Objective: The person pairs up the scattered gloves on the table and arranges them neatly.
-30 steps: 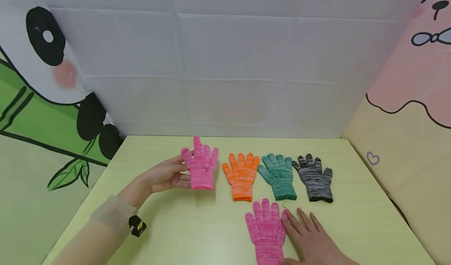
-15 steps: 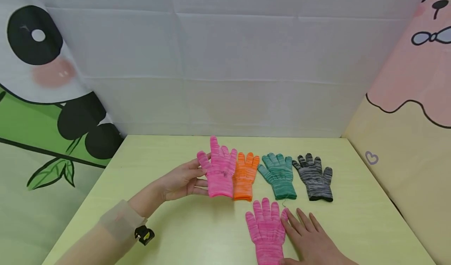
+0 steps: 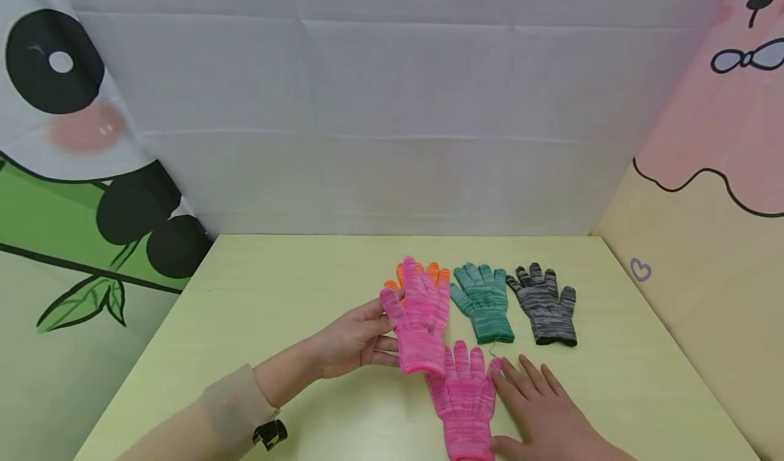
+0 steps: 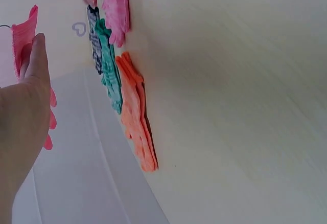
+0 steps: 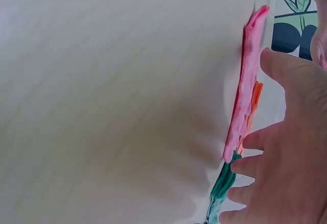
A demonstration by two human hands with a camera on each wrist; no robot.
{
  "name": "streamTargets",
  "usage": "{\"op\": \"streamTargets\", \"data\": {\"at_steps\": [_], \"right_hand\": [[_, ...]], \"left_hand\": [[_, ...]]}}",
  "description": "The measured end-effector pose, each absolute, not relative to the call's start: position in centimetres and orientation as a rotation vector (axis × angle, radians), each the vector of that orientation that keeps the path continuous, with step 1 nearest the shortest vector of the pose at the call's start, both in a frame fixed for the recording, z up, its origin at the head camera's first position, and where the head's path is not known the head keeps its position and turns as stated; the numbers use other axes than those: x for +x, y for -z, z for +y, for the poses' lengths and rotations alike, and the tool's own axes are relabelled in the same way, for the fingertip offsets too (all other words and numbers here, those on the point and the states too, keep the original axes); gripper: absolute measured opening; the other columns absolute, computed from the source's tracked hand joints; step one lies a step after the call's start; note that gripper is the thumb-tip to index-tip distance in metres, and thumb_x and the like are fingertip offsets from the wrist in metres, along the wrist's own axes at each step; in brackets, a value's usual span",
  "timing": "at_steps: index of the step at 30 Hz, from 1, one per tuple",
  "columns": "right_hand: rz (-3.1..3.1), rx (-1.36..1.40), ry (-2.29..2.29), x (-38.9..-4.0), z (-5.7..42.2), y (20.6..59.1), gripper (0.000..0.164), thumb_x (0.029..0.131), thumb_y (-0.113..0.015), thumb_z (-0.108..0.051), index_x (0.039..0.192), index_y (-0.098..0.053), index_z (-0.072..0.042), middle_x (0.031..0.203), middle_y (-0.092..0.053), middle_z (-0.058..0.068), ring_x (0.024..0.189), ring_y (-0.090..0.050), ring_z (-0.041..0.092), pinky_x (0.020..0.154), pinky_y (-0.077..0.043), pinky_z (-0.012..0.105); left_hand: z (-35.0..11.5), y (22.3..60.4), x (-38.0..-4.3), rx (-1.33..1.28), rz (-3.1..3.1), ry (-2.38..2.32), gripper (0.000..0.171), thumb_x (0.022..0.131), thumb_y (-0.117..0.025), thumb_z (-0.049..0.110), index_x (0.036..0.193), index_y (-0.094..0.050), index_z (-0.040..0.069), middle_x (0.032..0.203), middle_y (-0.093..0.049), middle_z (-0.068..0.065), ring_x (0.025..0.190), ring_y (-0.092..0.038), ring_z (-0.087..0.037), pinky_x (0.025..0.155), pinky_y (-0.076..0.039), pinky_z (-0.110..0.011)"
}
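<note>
My left hand [image 3: 354, 340] pinches a pink knit glove [image 3: 421, 331] by its thumb-side edge, fingers behind it, cuff down. The glove is raised off the table and in the head view covers most of an orange glove [image 3: 439, 275]. A second pink glove [image 3: 468, 413] lies flat near the front, fingers pointing away. Beside it my right hand [image 3: 545, 406] has its fingers spread and straight, the index fingertip at that glove's right edge. In the right wrist view the thumb and fingers of the right hand [image 5: 291, 132] stay extended along this pink glove [image 5: 249, 75].
To the right of the orange glove lie a green glove [image 3: 484, 304] and a black-grey glove [image 3: 544, 306], side by side on the pale yellow table [image 3: 294, 270]. A white cloth wall [image 3: 404, 175] rises behind the table, with printed cartoon panels at both sides.
My left hand has carried the raised pink glove rightward and then nearer, from left of the orange glove to over it, beside the flat pink glove. The right hand has hardly moved.
</note>
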State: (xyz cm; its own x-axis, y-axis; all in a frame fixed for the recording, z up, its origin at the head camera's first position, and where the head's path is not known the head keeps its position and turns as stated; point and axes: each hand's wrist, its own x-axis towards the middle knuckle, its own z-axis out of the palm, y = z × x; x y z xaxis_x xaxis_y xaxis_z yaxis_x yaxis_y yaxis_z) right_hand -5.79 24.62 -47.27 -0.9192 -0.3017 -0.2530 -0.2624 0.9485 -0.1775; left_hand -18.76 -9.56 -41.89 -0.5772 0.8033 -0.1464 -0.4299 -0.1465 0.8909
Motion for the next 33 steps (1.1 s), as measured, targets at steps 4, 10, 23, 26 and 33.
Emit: {"op": "streamTargets", "data": {"at_steps": [4,10,23,26,33], "right_hand": [[2.935,-0.386,0.191,-5.7,25.5,46.7,0.099,0.086,-0.051,-0.082,0.158,-0.041,-0.015,0.164,-0.034,0.009,0.153,-0.018,0.042,0.117,-0.016,0.067],[3.143,-0.331,0.246,-5.7,26.8,45.5,0.086,0.091,-0.064,-0.066,0.156,-0.045,-0.013,0.161,-0.039,0.014,0.149,-0.024,0.046,0.115,-0.023,0.066],[3.208,-0.268,0.358,-5.9,27.5,44.7,0.074,0.097,-0.065,-0.053,0.155,-0.046,-0.01,0.157,-0.043,0.017,0.146,-0.028,0.047,0.113,-0.026,0.066],[3.201,-0.25,0.359,-5.8,27.5,44.8,0.074,0.098,-0.063,-0.054,0.155,-0.046,-0.01,0.157,-0.043,0.017,0.146,-0.028,0.047,0.113,-0.026,0.066],[3.199,-0.25,0.371,-5.6,27.4,45.1,0.073,0.098,-0.063,-0.053,0.155,-0.046,-0.012,0.158,-0.043,0.016,0.147,-0.027,0.046,0.112,-0.026,0.067]], "left_hand": [[-8.3,42.5,-17.7,0.49,1.23,-1.824,0.056,0.112,-0.038,0.013,0.165,-0.021,0.023,0.142,-0.058,-0.021,0.112,-0.07,-0.031,0.097,-0.054,-0.049],[-6.6,43.5,-16.0,0.495,1.147,-1.789,0.058,0.112,-0.038,0.013,0.166,-0.018,0.019,0.144,-0.057,-0.02,0.112,-0.07,-0.029,0.097,-0.054,-0.048],[-3.1,46.8,-12.9,0.419,1.009,-1.749,0.057,0.112,-0.039,0.013,0.165,-0.02,0.018,0.141,-0.059,-0.022,0.119,-0.066,-0.034,0.097,-0.052,-0.05],[-2.6,47.3,-12.7,0.416,1.013,-1.746,0.056,0.112,-0.037,0.012,0.165,-0.021,0.018,0.138,-0.06,-0.024,0.118,-0.066,-0.033,0.097,-0.052,-0.051],[-2.1,47.7,-12.6,0.355,1.049,-1.741,0.051,0.112,-0.037,0.011,0.161,-0.028,0.013,0.134,-0.064,-0.023,0.117,-0.067,-0.034,0.096,-0.053,-0.052]]}}
